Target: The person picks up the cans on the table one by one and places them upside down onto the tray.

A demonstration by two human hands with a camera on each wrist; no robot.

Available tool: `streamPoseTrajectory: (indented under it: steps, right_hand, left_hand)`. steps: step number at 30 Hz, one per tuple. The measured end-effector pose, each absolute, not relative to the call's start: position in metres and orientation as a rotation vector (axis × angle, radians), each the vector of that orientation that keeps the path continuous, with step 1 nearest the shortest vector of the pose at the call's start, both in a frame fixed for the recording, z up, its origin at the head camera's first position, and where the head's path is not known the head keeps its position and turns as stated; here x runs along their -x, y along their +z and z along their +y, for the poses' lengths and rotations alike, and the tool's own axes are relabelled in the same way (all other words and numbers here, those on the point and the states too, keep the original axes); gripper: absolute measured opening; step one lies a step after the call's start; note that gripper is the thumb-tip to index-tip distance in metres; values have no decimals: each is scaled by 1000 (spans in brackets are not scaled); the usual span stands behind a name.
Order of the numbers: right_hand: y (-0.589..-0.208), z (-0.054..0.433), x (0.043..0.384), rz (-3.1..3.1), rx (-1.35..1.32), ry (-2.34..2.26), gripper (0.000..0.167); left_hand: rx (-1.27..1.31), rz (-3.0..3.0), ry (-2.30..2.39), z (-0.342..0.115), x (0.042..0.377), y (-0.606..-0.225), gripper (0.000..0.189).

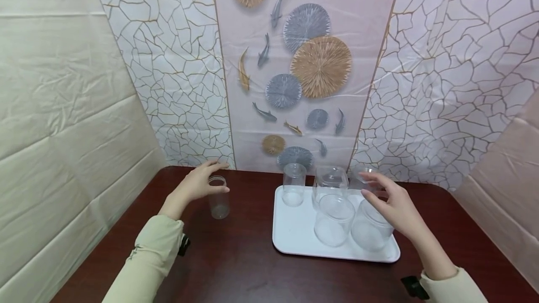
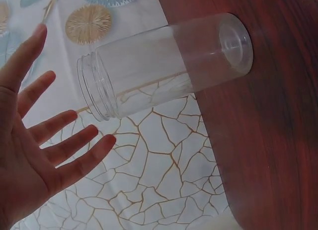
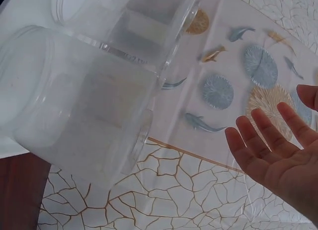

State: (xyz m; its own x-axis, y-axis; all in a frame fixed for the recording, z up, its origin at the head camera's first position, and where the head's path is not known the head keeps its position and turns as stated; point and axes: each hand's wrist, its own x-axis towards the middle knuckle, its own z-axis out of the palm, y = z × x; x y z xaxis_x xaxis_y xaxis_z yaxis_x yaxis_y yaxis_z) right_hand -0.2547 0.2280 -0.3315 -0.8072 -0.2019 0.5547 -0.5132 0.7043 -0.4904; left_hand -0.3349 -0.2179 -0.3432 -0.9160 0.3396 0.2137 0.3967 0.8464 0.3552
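Note:
A clear, narrow plastic jar (image 1: 219,207) with a threaded neck stands upright on the left of the table. My left hand (image 1: 195,183) hovers at its top with thumb and fingers spread. In the left wrist view the fingertips lie near the jar (image 2: 154,66) mouth, apparently apart from it. Over the right side of a white tray (image 1: 294,233) is my right hand (image 1: 393,202), its fingers loosely bent and holding nothing. Below it sits a wide clear jar (image 1: 370,233), partly covered by the hand. The right wrist view shows the open palm (image 3: 283,165) away from the jars.
Several clear containers share the tray: a narrow jar (image 1: 293,193) at back left, a large one (image 1: 330,179) behind, a wide jar (image 1: 334,223) in front. Another at back right is partly hidden. A patterned curtain (image 1: 294,120) hangs behind the dark red table (image 1: 244,256).

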Motion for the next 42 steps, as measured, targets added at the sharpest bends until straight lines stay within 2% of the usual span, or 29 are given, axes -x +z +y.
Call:
streamPoseTrajectory:
  steps: [4, 8, 15, 23, 32, 42]
  right_hand:
    - [-333, 226, 256, -2459, -546, 943, 35]
    - [-333, 223, 256, -2471, -552, 970, 36]
    - [-336, 221, 258, -2470, -565, 922, 34]
    - [-337, 220, 260, -2469, -567, 951, 35]
    - [-336, 219, 259, -2463, -571, 949, 35]
    - [-334, 220, 260, -2459, -562, 957, 35]
  left_hand:
    - [558, -2936, -578, -218, 339, -341, 78]
    - [569, -2971, -560, -218, 343, -338, 77]
    - [613, -3021, -572, -214, 351, -335, 63]
    - [514, -3072, -538, -213, 356, -333, 38]
    - [452, -3121, -482, -212, 356, -328, 33]
    - [530, -3090, -432, -207, 358, -314, 30]
